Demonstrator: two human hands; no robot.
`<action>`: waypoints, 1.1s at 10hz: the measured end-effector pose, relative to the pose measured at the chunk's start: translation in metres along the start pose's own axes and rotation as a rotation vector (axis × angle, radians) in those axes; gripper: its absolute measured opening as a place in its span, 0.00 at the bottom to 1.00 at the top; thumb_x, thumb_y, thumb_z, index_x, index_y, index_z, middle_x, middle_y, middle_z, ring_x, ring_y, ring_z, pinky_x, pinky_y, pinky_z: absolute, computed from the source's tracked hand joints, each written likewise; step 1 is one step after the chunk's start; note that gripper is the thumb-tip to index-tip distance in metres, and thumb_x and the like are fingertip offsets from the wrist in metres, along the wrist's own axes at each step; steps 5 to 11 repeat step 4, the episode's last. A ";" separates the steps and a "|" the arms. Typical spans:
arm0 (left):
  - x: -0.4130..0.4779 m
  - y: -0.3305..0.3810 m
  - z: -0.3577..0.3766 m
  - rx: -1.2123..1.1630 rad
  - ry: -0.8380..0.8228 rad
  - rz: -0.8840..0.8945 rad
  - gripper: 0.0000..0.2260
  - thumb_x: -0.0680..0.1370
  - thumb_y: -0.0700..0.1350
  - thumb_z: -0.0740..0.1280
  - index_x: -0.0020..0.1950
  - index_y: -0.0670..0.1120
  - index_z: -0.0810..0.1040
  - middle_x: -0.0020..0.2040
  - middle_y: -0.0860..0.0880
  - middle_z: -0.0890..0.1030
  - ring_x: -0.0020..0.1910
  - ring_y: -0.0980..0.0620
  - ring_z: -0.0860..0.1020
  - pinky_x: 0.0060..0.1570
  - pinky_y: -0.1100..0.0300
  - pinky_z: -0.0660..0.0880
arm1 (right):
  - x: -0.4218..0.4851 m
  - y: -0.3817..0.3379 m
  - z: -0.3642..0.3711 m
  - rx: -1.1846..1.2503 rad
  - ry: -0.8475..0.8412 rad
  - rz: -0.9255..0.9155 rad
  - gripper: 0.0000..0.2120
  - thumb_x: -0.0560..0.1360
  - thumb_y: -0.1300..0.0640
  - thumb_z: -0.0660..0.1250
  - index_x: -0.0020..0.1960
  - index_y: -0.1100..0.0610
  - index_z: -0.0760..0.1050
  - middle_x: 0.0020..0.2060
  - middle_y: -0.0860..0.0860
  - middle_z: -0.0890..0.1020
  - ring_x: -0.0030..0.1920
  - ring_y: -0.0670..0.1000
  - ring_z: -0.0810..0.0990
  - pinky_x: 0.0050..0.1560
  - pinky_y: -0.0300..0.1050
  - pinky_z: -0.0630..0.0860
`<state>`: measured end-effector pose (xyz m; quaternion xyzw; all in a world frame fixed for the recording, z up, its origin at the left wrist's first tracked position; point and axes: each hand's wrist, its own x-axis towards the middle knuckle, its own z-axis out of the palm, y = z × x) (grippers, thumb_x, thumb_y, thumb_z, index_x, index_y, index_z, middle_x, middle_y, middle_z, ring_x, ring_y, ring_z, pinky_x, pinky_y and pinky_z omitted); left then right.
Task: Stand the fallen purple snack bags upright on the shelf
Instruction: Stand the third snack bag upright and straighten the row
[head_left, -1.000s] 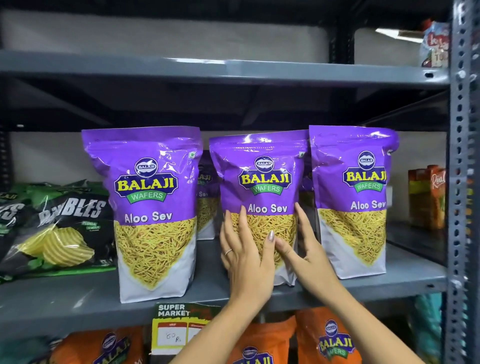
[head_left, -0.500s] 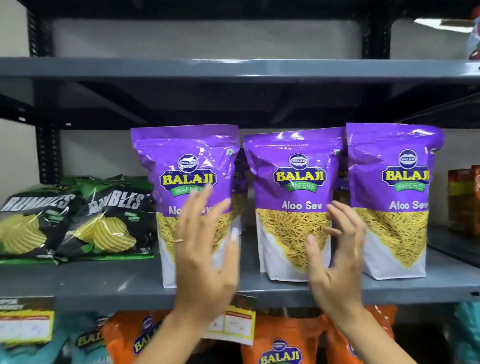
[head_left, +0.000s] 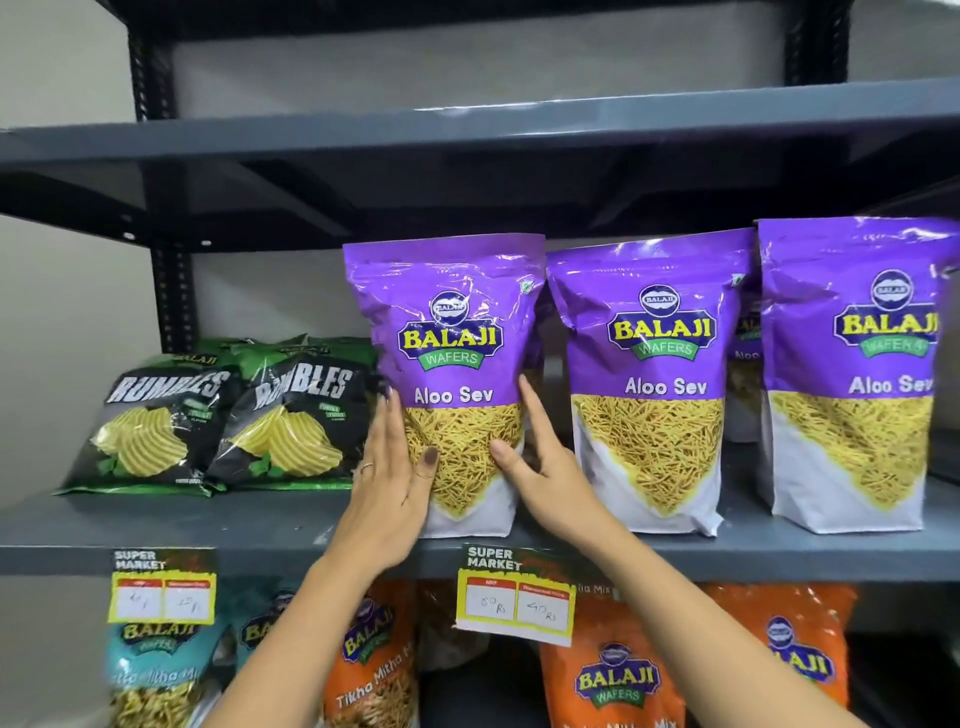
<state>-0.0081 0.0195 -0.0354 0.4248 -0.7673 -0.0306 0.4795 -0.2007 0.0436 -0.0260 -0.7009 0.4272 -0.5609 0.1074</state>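
Three purple Aloo Sev bags stand upright in a row on the grey shelf (head_left: 156, 525). The left purple bag (head_left: 452, 332) is held between both hands at its lower half. My left hand (head_left: 387, 483) presses its left edge, thumb on the front. My right hand (head_left: 545, 462) clasps its right edge, thumb on the front. The middle purple bag (head_left: 649, 374) and the right purple bag (head_left: 852, 374) stand untouched. More purple bags (head_left: 745, 364) show partly behind them.
Two black-and-green Rumbles chip bags (head_left: 228, 415) lean back at the shelf's left. Price tags (head_left: 514, 597) hang from the shelf edge. Orange and teal bags (head_left: 613, 675) fill the shelf below. Another shelf (head_left: 467, 135) runs overhead.
Both hands left the middle bag, moved left through the air, and now grip the left bag's sides. The camera view shifted left.
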 end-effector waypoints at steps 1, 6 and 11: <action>0.001 0.003 0.001 0.018 -0.037 0.001 0.35 0.68 0.77 0.36 0.69 0.68 0.24 0.79 0.58 0.32 0.77 0.59 0.39 0.77 0.39 0.50 | 0.000 0.002 -0.003 0.056 -0.019 -0.032 0.33 0.74 0.41 0.63 0.69 0.23 0.47 0.72 0.31 0.66 0.73 0.41 0.64 0.72 0.41 0.62; -0.007 0.012 0.002 0.139 0.086 0.037 0.33 0.74 0.71 0.39 0.73 0.62 0.27 0.80 0.55 0.36 0.79 0.55 0.40 0.77 0.40 0.49 | -0.009 -0.006 -0.008 -0.041 0.000 -0.020 0.35 0.77 0.44 0.62 0.78 0.39 0.47 0.76 0.40 0.62 0.75 0.41 0.61 0.74 0.43 0.59; -0.007 0.012 0.002 0.139 0.086 0.037 0.33 0.74 0.71 0.39 0.73 0.62 0.27 0.80 0.55 0.36 0.79 0.55 0.40 0.77 0.40 0.49 | -0.009 -0.006 -0.008 -0.041 0.000 -0.020 0.35 0.77 0.44 0.62 0.78 0.39 0.47 0.76 0.40 0.62 0.75 0.41 0.61 0.74 0.43 0.59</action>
